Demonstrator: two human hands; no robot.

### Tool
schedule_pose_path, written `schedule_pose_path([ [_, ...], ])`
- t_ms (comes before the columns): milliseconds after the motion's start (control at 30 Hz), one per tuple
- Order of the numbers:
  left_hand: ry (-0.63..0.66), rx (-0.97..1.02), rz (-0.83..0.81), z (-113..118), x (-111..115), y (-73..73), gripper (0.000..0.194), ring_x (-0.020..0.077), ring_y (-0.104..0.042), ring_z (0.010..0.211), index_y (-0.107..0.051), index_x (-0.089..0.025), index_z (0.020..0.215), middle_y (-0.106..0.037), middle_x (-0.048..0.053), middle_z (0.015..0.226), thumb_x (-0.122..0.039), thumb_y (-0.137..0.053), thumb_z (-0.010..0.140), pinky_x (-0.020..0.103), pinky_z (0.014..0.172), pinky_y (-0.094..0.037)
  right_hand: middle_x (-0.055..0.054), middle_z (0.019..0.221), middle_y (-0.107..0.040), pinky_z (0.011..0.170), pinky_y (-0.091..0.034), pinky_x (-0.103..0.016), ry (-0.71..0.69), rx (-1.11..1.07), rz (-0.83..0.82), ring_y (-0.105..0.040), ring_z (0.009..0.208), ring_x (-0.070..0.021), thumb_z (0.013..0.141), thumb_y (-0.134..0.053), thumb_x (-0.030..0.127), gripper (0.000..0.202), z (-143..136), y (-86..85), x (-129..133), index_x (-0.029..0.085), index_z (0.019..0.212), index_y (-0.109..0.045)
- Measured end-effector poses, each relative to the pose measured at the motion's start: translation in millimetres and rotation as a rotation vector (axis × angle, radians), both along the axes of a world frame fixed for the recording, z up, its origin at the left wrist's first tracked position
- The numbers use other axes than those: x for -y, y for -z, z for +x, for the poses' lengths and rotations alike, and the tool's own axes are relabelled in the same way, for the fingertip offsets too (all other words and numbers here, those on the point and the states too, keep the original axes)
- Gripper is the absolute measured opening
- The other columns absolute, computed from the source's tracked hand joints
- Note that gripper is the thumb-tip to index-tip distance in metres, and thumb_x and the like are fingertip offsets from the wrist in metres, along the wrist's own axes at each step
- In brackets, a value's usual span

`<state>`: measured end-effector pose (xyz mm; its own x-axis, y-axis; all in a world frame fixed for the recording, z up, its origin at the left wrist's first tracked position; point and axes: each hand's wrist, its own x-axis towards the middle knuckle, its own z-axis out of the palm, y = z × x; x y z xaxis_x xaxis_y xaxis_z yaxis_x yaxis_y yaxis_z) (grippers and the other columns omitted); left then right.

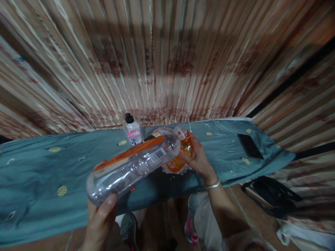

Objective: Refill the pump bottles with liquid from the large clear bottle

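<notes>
My left hand is wrapped round the lower end of a large clear plastic bottle with an orange-edged label and a barcode. The bottle lies tilted in the air, its neck higher and to the right. At its mouth is a smaller orange bottle, which my right hand grips near the top. Whether the two mouths touch cannot be made out. Something white and frilled shows under the orange bottle. Behind them stands a clear squeeze bottle with a black cap and a pink label.
A teal patterned cloth covers the long narrow table. To the right lies a black phone. Striped curtains hang close behind the table. A dark bag rests below on the right, and my shoes show under the front edge.
</notes>
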<state>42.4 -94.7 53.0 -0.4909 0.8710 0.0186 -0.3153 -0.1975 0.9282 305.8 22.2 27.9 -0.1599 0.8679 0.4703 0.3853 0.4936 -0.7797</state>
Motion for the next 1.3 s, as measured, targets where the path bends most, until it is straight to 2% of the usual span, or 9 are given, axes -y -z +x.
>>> schedule_pose_path([
  [333, -0.004, -0.004, -0.022, -2, 1, -1.4, 0.069, 0.0316, -0.067, 0.103, -0.072, -0.027, 0.119, -0.072, 0.009, 0.122, -0.038, -0.095, 0.055, 0.032, 0.065, -0.065, -0.012, 0.134, -0.073, 0.109, -0.057, -0.048, 0.008, -0.041, -0.049, -0.070, 0.124, -0.0328, 0.087, -0.077, 0.059, 0.068, -2, -1.9, 0, 0.025, 0.142, -0.055],
  [433, -0.002, -0.009, -0.015, -2, 0, -1.5, 0.072, 0.0296, -0.069, 0.098, -0.072, -0.027, 0.120, -0.072, 0.008, 0.119, -0.040, -0.096, 0.053, 0.030, 0.064, -0.063, -0.011, 0.132, -0.074, 0.108, -0.058, -0.047, -0.007, -0.097, -0.086, -0.070, 0.125, -0.0325, 0.082, -0.082, 0.061, 0.073, -2, -0.4, -1, 0.025, 0.141, -0.055],
  [567, -0.002, -0.024, -0.014, -2, 0, -1.1, 0.067, 0.0288, -0.070, 0.096, -0.074, -0.025, 0.116, -0.072, 0.009, 0.119, -0.040, -0.095, 0.054, 0.029, 0.064, -0.063, -0.011, 0.136, -0.072, 0.112, -0.055, -0.047, -0.004, -0.152, -0.132, -0.068, 0.129, -0.0322, 0.075, -0.088, 0.063, 0.082, -1, 2.5, -4, 0.027, 0.142, -0.055],
  [733, -0.005, -0.001, 0.008, -2, 1, -0.5, 0.075, 0.0283, -0.070, 0.099, -0.072, -0.028, 0.124, -0.074, 0.007, 0.117, -0.040, -0.097, 0.054, 0.028, 0.064, -0.064, -0.011, 0.134, -0.072, 0.113, -0.054, -0.047, -0.030, -0.228, -0.171, -0.069, 0.127, -0.0313, 0.071, -0.090, 0.064, 0.084, -2, 6.5, -8, 0.026, 0.138, -0.058],
  [867, 0.010, -0.015, 0.001, -3, 2, 0.5, 0.076, 0.0299, -0.071, 0.100, -0.071, -0.028, 0.127, -0.073, 0.009, 0.122, -0.041, -0.097, 0.057, 0.033, 0.071, -0.065, -0.011, 0.126, -0.076, 0.110, -0.056, -0.047, -0.071, -0.271, -0.218, -0.072, 0.120, -0.0308, 0.066, -0.091, 0.066, 0.085, -2, 8.5, -10, 0.025, 0.133, -0.060],
  [1000, 0.002, -0.034, -0.035, -4, 2, 0.2, 0.072, 0.0325, -0.070, 0.103, -0.073, -0.026, 0.122, -0.071, 0.011, 0.126, -0.042, -0.096, 0.055, 0.036, 0.073, -0.065, -0.012, 0.129, -0.075, 0.113, -0.054, -0.048, -0.090, -0.274, -0.236, -0.071, 0.123, -0.0309, 0.062, -0.094, 0.067, 0.090, -2, 8.6, -12, 0.026, 0.135, -0.060],
  [1167, -0.010, -0.030, -0.052, -3, 1, -2.7, 0.072, 0.0309, -0.068, 0.099, -0.073, -0.026, 0.119, -0.072, 0.008, 0.117, -0.040, -0.095, 0.052, 0.033, 0.068, -0.064, -0.010, 0.126, -0.076, 0.112, -0.056, -0.048, -0.154, -0.268, -0.260, -0.071, 0.125, -0.0310, 0.064, -0.092, 0.068, 0.087, 0, 9.5, -13, 0.027, 0.134, -0.060],
  [1300, -0.008, -0.024, -0.035, -1, 1, -4.0, 0.068, 0.0312, -0.069, 0.099, -0.071, -0.025, 0.115, -0.072, 0.009, 0.117, -0.040, -0.095, 0.053, 0.033, 0.068, -0.064, -0.010, 0.129, -0.075, 0.116, -0.052, -0.049, -0.158, -0.232, -0.244, -0.067, 0.130, -0.0320, 0.064, -0.092, 0.067, 0.084, 3, 12.0, -14, 0.026, 0.132, -0.062],
])
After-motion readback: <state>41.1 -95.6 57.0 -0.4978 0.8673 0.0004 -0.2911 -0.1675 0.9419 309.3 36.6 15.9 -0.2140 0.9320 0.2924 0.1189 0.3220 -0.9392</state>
